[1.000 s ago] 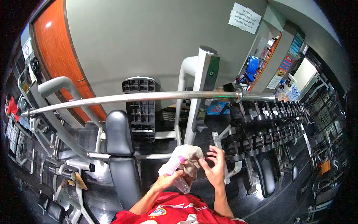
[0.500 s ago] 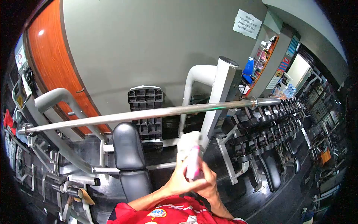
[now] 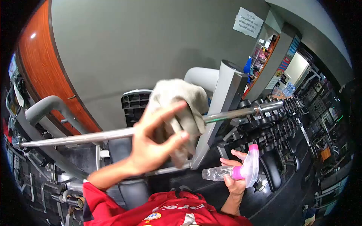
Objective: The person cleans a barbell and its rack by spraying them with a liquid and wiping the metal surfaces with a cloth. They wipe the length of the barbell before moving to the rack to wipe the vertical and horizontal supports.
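Note:
A beige cloth [image 3: 177, 94] hangs bunched from my left hand [image 3: 152, 143], which is raised in front of the metal barbell [image 3: 79, 139]. The thumb and a finger of that hand are stretched, with cloth behind and between them. Lower and to the right, my right hand [image 3: 234, 179] is wrapped around the neck of a clear spray bottle [image 3: 217, 173] with a pink and white spray head. The bottle lies tilted sideways. Behind the cloth, the middle of the bar is hidden.
A grey rack post [image 3: 222, 98] stands right of the cloth. Dumbbells on a rack [image 3: 271, 128] line the right side. Below the bar is a black padded bench [image 3: 134, 194]. A wooden door [image 3: 41, 56] is at the left, and a paper sign [image 3: 248, 22] hangs on the wall.
My hands were together around the cloth and bottle; now they are apart. My left hand has moved up and left with the cloth, my right hand to the right with the bottle.

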Motion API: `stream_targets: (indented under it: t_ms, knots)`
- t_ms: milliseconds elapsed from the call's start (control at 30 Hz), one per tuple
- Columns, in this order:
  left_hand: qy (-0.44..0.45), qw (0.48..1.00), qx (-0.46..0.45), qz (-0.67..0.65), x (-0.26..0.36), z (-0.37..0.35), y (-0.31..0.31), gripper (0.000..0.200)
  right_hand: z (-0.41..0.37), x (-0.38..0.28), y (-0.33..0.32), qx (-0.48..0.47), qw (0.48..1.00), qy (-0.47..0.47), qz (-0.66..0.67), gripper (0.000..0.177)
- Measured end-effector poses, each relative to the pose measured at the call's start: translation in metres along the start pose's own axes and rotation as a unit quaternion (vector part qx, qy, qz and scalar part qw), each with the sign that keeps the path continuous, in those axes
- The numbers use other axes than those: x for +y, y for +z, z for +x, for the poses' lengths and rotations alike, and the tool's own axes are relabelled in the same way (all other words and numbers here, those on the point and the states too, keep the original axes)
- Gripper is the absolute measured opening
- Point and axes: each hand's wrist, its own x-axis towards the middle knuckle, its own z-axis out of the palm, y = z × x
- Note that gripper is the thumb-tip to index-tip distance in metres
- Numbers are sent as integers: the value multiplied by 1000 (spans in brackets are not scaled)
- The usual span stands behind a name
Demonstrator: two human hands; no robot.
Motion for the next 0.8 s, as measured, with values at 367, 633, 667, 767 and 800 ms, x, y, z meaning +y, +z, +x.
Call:
stream_targets:
  t_ms: [367, 633, 667, 767, 800]
  knots:
    - [29, 856, -338, 391, 5, 135, -46, 41, 46, 43, 0, 0, 994, -40, 103, 48]
    - [18, 734, -466, 494, -105, 167, -36, 27, 64, 29, -4, 45, 995, 43, 76, 53]
    - [29, 722, -484, 494, -122, 169, -37, 20, 75, 26, -2, 42, 999, 1, 28, 46]
    - [8, 706, -542, 455, -165, 166, -32, 14, 90, 17, 10, 43, 990, 17, -135, 38]
    - [-25, 703, -570, 425, -175, 167, -29, 13, 91, 12, 15, 47, 992, 60, -105, 32]
